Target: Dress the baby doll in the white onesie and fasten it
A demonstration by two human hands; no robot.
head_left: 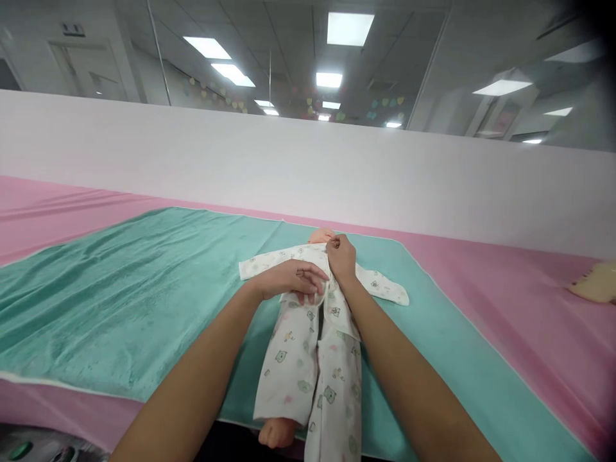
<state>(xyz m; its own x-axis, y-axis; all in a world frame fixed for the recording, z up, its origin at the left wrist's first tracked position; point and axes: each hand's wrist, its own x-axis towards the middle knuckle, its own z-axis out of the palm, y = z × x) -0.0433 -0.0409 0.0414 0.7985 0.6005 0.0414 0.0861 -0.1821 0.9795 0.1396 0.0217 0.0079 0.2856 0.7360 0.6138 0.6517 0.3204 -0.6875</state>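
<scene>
A baby doll (276, 433) lies on its back in a white top (264, 262) and white trousers (289, 366) printed with small animals and leaves. Its head (321, 235) is at the far end, mostly hidden behind my right hand. My right hand (341, 255) is closed at the top's collar, pinching the fabric near the neck. Across the chest lies my left hand (298, 280), fingers loosely apart and resting on the top beside its front edge. Both sleeves spread outward, and one bare foot pokes out of the left trouser leg.
The doll is on a teal blanket (120, 308) laid over a pink sheet (529, 301). Behind stands a white wall (240, 167) with glass above it. A beige object (595, 282) sits at the right edge. Something grey with a green part (22, 449) shows lower left.
</scene>
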